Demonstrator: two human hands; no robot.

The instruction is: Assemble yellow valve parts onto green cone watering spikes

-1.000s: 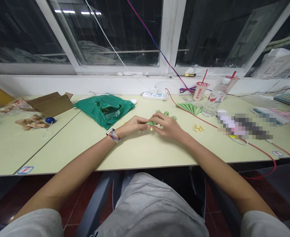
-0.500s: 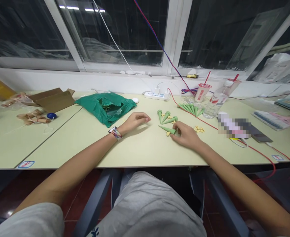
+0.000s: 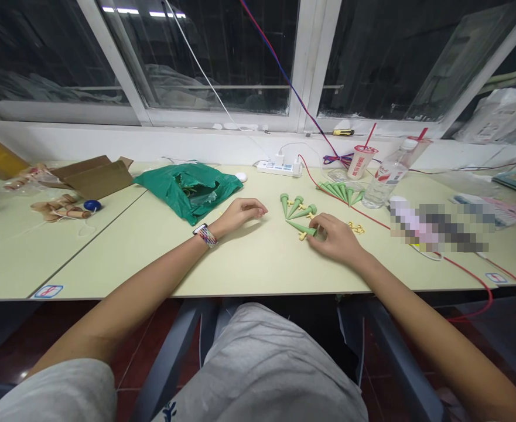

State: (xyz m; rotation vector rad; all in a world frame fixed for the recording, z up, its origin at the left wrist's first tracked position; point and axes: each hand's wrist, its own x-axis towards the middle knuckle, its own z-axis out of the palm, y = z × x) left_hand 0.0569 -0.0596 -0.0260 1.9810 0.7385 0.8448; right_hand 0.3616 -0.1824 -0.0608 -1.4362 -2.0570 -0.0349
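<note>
Pinching a green spike, right hand; left hand loosely curled, empty; torn green bag gaping, contents indistinct.

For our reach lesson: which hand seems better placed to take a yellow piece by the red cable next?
Right hand, probably: it is beside those yellow pieces, though touching a green spike; the left hand is farther away.
</note>
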